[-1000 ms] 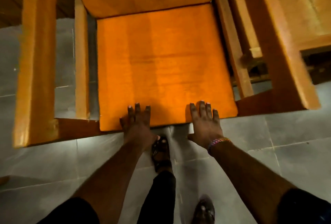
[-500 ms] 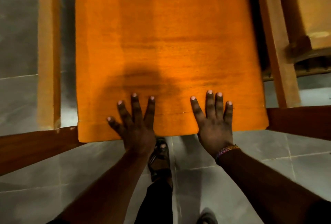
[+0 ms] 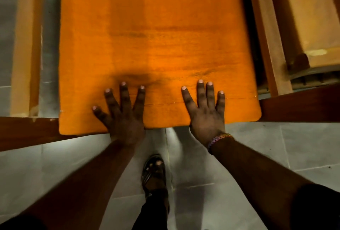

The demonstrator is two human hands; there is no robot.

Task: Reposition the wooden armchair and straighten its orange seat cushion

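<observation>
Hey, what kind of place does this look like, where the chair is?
Probably an indoor sitting room or lounge, in a home or a waiting area. The grey tiled floor, the wooden armchair with its orange seat cushion, and what looks like similar wooden furniture beside it suggest this.

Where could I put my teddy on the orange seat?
The orange cushion is bare past the fingertips, from side rail to side rail. The front edge is crowded: the left hand and right hand lie flat there.
</observation>
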